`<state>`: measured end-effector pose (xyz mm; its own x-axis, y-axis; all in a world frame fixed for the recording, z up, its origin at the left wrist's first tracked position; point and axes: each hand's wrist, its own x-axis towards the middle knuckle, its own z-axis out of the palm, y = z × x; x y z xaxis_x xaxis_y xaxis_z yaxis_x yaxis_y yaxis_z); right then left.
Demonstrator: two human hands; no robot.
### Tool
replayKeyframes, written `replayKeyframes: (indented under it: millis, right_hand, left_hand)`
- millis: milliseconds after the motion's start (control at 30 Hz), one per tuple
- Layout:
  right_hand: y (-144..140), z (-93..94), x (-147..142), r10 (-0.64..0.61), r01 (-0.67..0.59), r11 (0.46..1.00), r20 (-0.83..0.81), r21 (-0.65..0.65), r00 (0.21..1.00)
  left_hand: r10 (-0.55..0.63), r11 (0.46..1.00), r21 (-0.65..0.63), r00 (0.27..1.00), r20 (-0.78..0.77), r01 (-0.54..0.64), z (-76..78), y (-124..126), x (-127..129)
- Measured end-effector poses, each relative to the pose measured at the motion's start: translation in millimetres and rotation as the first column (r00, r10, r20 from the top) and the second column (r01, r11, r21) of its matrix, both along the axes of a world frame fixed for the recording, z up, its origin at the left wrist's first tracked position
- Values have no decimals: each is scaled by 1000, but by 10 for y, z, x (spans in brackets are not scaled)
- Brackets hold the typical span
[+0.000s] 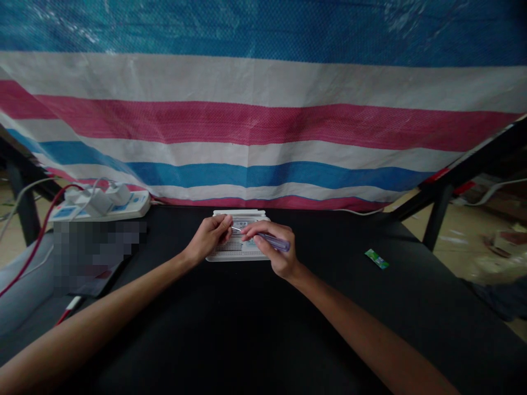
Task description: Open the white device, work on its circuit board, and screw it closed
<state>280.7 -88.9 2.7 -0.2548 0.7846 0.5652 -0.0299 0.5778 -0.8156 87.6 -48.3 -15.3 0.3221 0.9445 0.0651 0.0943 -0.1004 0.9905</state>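
A flat white device (pixel 239 251) with a vented underside lies on the black table (pixel 255 323), near its far edge. My left hand (pixel 208 237) rests on the device's left end, with the fingers curled over its top edge. My right hand (pixel 274 249) grips a small screwdriver (pixel 272 240) with a translucent purple handle. Its thin metal tip points left onto the device's upper middle, close to my left fingertips. Both forearms reach in from the bottom of the view.
A white power strip (pixel 101 207) with plugged adapters and red and white cables sits at the far left. A small green packet (pixel 376 259) lies to the right. A striped tarp (pixel 263 126) hangs behind the table. A pixelated patch covers something at the left.
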Motion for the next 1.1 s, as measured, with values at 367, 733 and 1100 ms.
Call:
replayKeyframes:
  millis: [367, 733, 1100]
  right_hand:
    - [17, -35, 2, 17, -17, 999, -19, -39, 1000]
    - [61, -71, -33, 37, -46, 996, -111, -82, 993]
    - [46, -91, -48, 30, -52, 991, -168, -127, 985]
  left_hand:
    - [-44, 999, 23, 999, 0, 44, -12, 12, -1]
    - [-32, 992, 114, 992, -121, 45, -32, -3, -10]
    - [-24, 990, 132, 992, -125, 41, -78, 0, -18]
